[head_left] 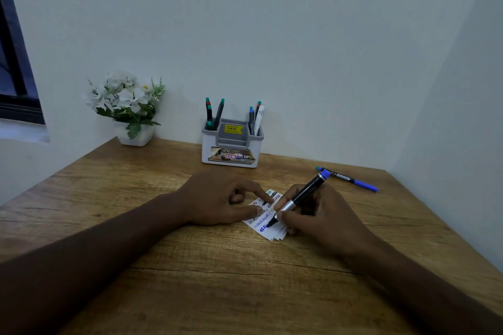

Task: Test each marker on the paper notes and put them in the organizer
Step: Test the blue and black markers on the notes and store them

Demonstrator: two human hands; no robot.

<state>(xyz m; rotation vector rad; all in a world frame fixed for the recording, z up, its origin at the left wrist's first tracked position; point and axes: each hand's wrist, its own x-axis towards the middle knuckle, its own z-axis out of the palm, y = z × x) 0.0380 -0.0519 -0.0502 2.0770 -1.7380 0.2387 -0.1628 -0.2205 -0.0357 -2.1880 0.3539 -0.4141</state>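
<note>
A small stack of white paper notes [272, 231] lies on the wooden table [190, 266], covered with scribbles in blue, black and green. My left hand [217, 198] presses the notes down with thumb and forefinger. My right hand [318, 212] grips a blue marker [302, 196], uncapped, its tip touching the lower part of the top note beside a blue scribble. Another blue-capped marker [351, 179] lies on the table to the right. The white and grey organizer [231, 144] stands by the wall with several markers in its side slots.
A white pot of white flowers [128, 109] stands at the table's back left corner. Walls close the table in at the back and right. A dark window frame [16, 62] is at the far left.
</note>
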